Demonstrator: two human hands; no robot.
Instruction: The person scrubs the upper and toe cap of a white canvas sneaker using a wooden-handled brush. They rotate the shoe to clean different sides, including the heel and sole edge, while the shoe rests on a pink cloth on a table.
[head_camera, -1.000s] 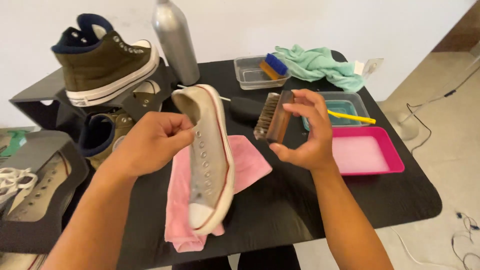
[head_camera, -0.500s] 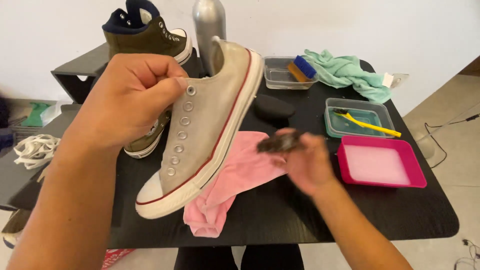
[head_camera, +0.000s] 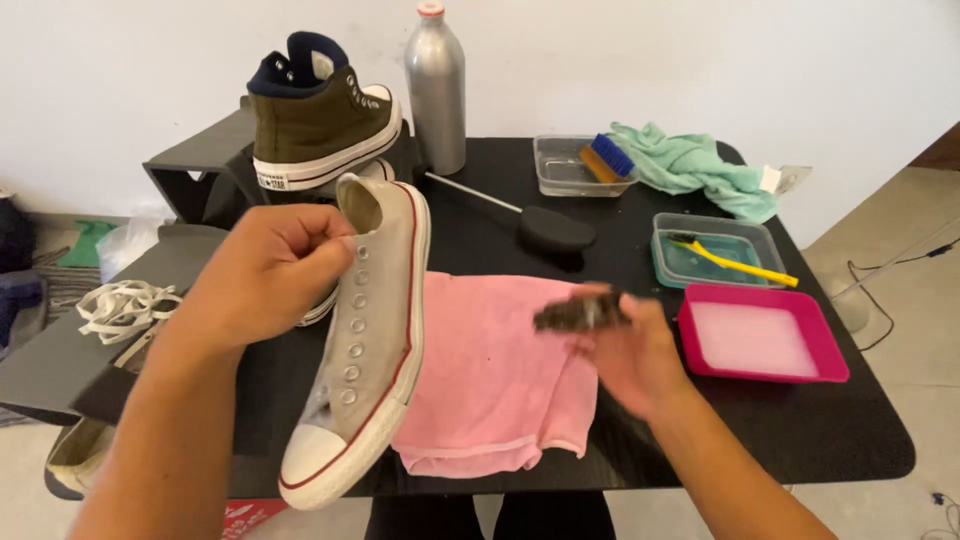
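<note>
the left hand (head_camera: 262, 278) grips a grey low sneaker (head_camera: 365, 335) by its upper edge, fingers curled into the opening, toe pointing near and left over the table's near edge. the right hand (head_camera: 630, 350) has its fingers closed on a dark brush (head_camera: 580, 312), blurred, above a pink cloth (head_camera: 490, 375). far behind stand an olive high-top shoe (head_camera: 320, 125) on a dark rack and a silver bottle (head_camera: 436, 90); a black sponge wand (head_camera: 550, 228) lies between them and the cloth. to the right sit a pink tray (head_camera: 765, 342) of pale liquid, a clear tub with a yellow toothbrush (head_camera: 740, 265), another tub with a blue brush (head_camera: 605, 160), and a teal rag (head_camera: 700, 165). the black table (head_camera: 800, 440) stands against a white wall; white laces (head_camera: 120, 305) lie left. against half a second ago, the sneaker sits lower and more upright.
</note>
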